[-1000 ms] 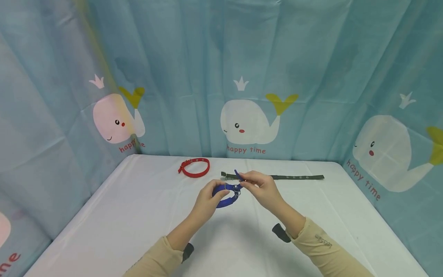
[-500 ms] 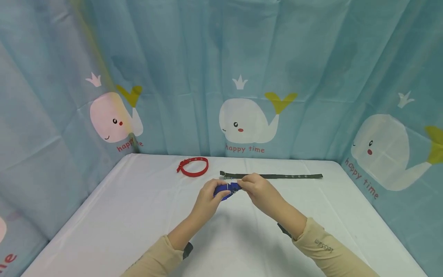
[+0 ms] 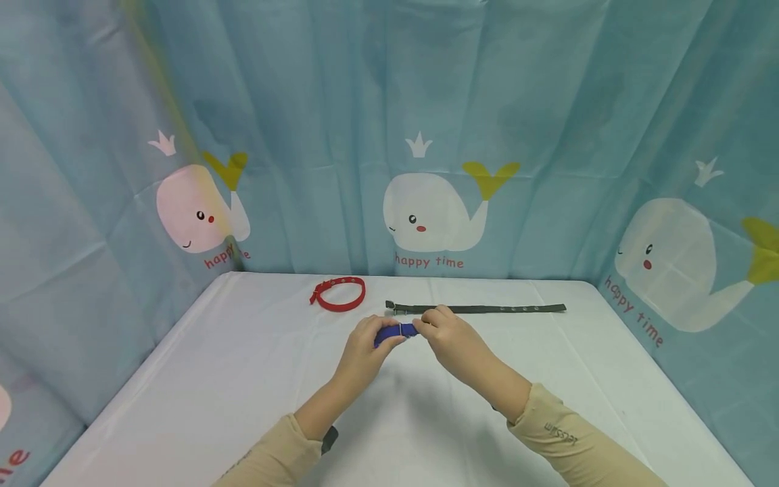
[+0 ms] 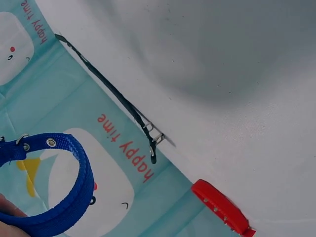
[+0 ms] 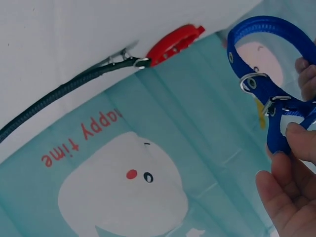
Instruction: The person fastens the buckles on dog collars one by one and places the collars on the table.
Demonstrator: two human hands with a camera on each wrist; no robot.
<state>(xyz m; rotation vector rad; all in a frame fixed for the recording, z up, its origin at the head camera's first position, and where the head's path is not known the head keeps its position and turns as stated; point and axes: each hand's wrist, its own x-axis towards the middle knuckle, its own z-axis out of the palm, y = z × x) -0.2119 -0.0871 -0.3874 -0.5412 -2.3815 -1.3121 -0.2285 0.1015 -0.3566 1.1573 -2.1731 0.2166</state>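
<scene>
Both hands hold a blue buckled collar (image 3: pixel 389 333) over the table. My left hand (image 3: pixel 360 348) grips the loop from the left, thumb below and fingers above. My right hand (image 3: pixel 459 341) pinches the strap end, close to the metal buckle (image 5: pixel 276 104). In the right wrist view the strap is bent into a loop, with metal eyelets and a D-ring (image 5: pixel 253 81) on it, and the right thumb and fingers (image 5: pixel 281 173) close on the strap below the buckle. The left wrist view shows the round side of the blue loop (image 4: pixel 81 173).
A red collar (image 3: pixel 341 308), fastened into a ring, lies at the back of the white table (image 3: pixel 243 358). To its right a dark green collar (image 3: pixel 505 309) lies stretched out straight, buckle toward the left. Behind the table hangs a blue curtain (image 3: pixel 316 135) with whale prints.
My right hand has turned over and drawn the strap end down from its raised position. The blue loop has tilted and now shows nearly edge-on in the head view. My left hand keeps its hold.
</scene>
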